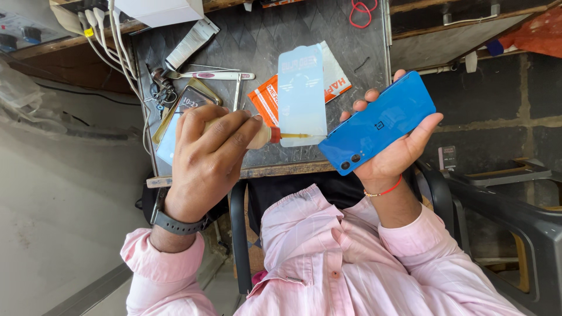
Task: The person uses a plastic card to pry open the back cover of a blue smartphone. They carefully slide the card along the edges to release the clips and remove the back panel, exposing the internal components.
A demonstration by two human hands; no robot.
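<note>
The left hand (205, 155) pinches a bottle (257, 136), its nozzle at the phone (377, 123) gripped by the right hand (395, 155). A hard squeeze could flood the phone's edge.

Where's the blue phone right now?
In the head view, the blue phone lies back-up in the person's right hand, right of centre, beside the clear screen protector; the left hand aims a small bottle's nozzle at its edge.

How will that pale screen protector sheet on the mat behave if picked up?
The screen protector sheet looks thin and flat, so probably light and liable to flex or crack. Its glossy face suggests it is slippery. It lies partly over an orange packet, so one edge may lift easily. Left hand holds a small bottle, right hand a blue phone.
</note>
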